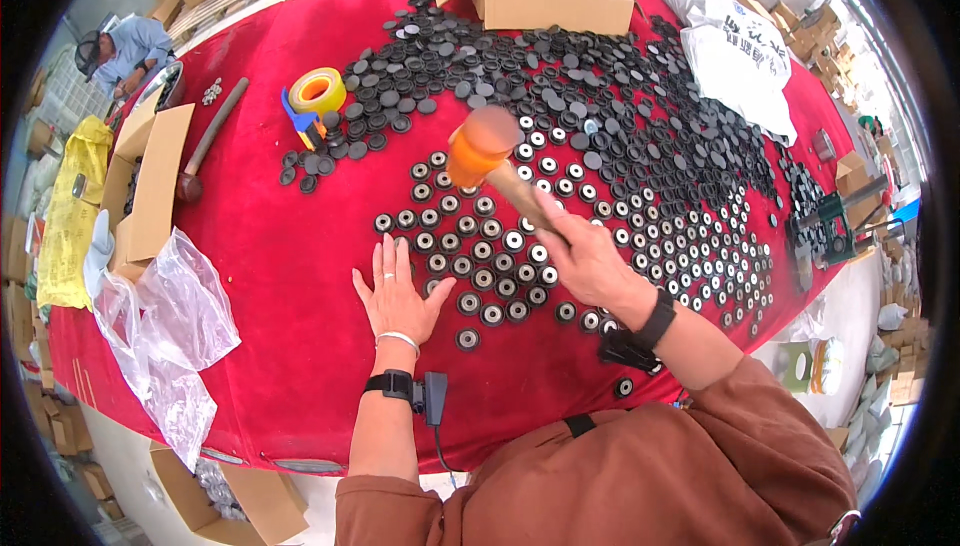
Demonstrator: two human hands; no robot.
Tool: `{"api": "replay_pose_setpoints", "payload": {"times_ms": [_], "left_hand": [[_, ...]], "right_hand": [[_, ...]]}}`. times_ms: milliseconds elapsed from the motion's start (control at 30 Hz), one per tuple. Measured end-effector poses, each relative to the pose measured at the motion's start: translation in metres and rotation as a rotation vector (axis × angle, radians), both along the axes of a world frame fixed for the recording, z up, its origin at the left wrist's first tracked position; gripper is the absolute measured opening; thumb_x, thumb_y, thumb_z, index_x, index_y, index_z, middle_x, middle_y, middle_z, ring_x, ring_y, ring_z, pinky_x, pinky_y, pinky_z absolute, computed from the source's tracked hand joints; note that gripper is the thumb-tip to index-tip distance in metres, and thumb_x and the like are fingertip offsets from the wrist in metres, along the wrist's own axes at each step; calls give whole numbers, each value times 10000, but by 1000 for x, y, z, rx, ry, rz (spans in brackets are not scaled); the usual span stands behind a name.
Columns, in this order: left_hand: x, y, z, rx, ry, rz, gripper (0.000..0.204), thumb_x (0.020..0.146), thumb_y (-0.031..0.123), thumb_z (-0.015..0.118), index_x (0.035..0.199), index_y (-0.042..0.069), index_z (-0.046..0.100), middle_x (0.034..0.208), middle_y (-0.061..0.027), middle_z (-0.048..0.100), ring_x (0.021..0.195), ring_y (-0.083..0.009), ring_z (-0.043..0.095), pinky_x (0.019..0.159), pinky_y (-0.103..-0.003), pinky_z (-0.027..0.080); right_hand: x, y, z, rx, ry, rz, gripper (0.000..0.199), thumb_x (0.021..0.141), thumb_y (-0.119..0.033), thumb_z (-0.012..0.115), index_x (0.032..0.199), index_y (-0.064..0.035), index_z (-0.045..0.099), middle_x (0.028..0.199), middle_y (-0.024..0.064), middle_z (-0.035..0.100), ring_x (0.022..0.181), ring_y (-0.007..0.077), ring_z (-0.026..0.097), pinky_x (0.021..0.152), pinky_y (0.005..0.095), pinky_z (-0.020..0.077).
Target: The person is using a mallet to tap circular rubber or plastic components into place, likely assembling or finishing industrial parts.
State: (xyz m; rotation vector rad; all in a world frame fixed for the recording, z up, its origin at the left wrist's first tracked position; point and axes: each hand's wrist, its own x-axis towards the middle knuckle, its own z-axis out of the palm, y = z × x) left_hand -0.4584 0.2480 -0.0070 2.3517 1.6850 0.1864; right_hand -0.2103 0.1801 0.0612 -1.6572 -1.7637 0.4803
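Observation:
My right hand (597, 264) is closed round the wooden handle of a mallet (482, 151). The mallet's orange head, slightly blurred, is raised over the round black parts with metal centres (484, 252) laid out on the red cloth (290, 316). My left hand (402, 296) rests palm down at the left edge of these parts. Its fingers are stretched out and the thumb points to the side; the fingertips are beside a black part. Many plain black caps (590, 76) lie heaped and scattered beyond the mallet.
An open cardboard box of black parts (556, 8) stands at the far edge. A yellow tape roll on a blue dispenser (317, 93), a second mallet (212, 136), another box (158, 181) and clear plastic (180, 306) lie left. A green metal tool (832, 231) stands right. A person (130, 51) sits far left.

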Motion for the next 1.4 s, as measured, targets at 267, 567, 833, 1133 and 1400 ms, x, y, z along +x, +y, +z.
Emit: {"api": "replay_pose_setpoints", "payload": {"times_ms": [267, 567, 833, 1133, 1400], "left_hand": [[5, -2, -2, 5, -19, 0, 891, 823, 591, 611, 1484, 74, 310, 1577, -117, 243, 1453, -269, 231, 1156, -585, 115], [4, 2, -6, 33, -15, -11, 943, 812, 619, 607, 1500, 73, 266, 1575, -115, 246, 1455, -261, 226, 1163, -575, 99], [3, 0, 5, -7, -135, 63, 1251, 629, 664, 751, 1501, -12, 162, 1551, -179, 264, 1454, -268, 220, 1183, -514, 112], [-9, -2, -9, 117, -316, 94, 1163, 641, 531, 815, 1471, -18, 212, 1489, -204, 345, 1400, -318, 315, 1181, -472, 174], [-19, 4, -38, 228, -894, 257, 558, 937, 220, 535, 1393, -52, 366, 1403, -239, 461, 1310, -366, 444, 1094, -432, 340]], "right_hand": [[28, -11, -3, -105, -70, -116, 551, 928, -119, 563, 1447, -119, 376, 780, 253, 621, 713, 439, 612, 648, 491, 485], [2, -16, -8, -194, -97, 39, 582, 916, -133, 578, 1459, -170, 370, 778, 241, 593, 679, 423, 611, 629, 503, 495], [-21, -29, -17, -244, -217, 38, 593, 917, -138, 583, 1465, -171, 359, 800, 242, 595, 713, 419, 620, 653, 485, 506], [-44, -11, 3, -34, 25, 96, 595, 923, -170, 581, 1471, -173, 351, 829, 246, 598, 679, 423, 614, 603, 488, 518], [-37, -13, 13, -102, -68, 189, 577, 916, -145, 576, 1453, -144, 364, 800, 235, 590, 667, 412, 600, 590, 503, 487]]}}
